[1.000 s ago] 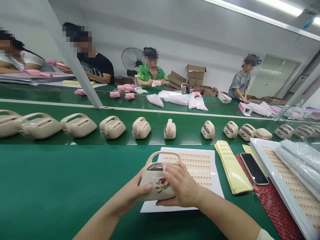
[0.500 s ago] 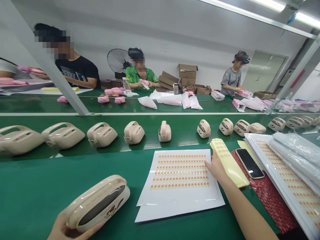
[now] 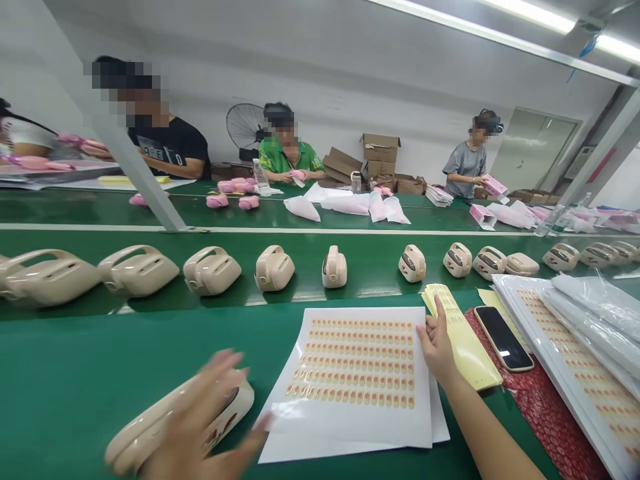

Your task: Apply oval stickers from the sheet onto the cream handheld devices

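Observation:
My left hand (image 3: 200, 427) is blurred, its fingers spread, in front of a beige handled device (image 3: 150, 417) with a dark window and a red printed picture. It hides much of that device, and I cannot tell if they touch. To the right lies a white sticker sheet (image 3: 370, 423) with rows of small orange-and-cream oval stickers. My right hand (image 3: 439, 343) pinches this sheet at its upper right edge, the thumb on top. Another white sheet (image 3: 440, 417) shows beneath it. The left fingertips come near the sheet's lower left edge.
Beige devices (image 3: 275, 268) stand in a row along the green belt (image 3: 365, 257). At right are yellow backing strips (image 3: 473, 353), a phone (image 3: 504, 339), red bubble wrap (image 3: 545, 417) and stacked sticker sheets (image 3: 565, 360). Several co-workers sit or stand across the line, among pink items (image 3: 217, 200).
My left hand has let go of the beige device and opened, moving right toward the sheet. The sticker sheet has shifted toward me and its right edge has come up in my right hand.

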{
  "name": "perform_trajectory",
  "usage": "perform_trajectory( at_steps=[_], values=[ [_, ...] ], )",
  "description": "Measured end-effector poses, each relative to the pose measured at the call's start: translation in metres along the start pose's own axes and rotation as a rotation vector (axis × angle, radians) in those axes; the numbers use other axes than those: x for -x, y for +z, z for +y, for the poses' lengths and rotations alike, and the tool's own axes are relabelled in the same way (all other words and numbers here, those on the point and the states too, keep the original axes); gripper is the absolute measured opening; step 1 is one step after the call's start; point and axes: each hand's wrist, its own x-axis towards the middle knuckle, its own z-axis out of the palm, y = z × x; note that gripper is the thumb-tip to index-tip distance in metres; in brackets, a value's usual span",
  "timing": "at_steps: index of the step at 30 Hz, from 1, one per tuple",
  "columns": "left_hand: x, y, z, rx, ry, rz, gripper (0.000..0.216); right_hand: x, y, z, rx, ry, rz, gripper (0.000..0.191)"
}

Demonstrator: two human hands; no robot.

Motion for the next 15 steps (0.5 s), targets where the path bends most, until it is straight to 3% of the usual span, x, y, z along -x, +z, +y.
perform_trajectory(
  at_steps=[2,4,8,12,15],
  values=[
    [-0.015,0.038,0.013,-0.051,0.293,-0.132,0.067,0.005,0.001,-0.006,0.022,-0.019,-0.026,0.062],
    [-0.029,0.075,0.022,-0.115,0.429,-0.227,0.082,0.009,0.001,-0.011,0.054,-0.051,-0.024,0.060],
    [-0.043,0.122,0.028,-0.133,0.441,-0.422,0.096,0.015,0.000,-0.023,0.094,-0.125,-0.015,0.060],
    [-0.041,0.138,0.033,-0.076,0.386,-0.506,0.095,0.021,-0.004,-0.031,0.077,-0.120,-0.106,0.072],
    [-0.039,0.145,0.037,-0.052,0.365,-0.526,0.094,0.027,-0.008,-0.027,0.198,-0.111,-0.210,0.083]
  ],
)
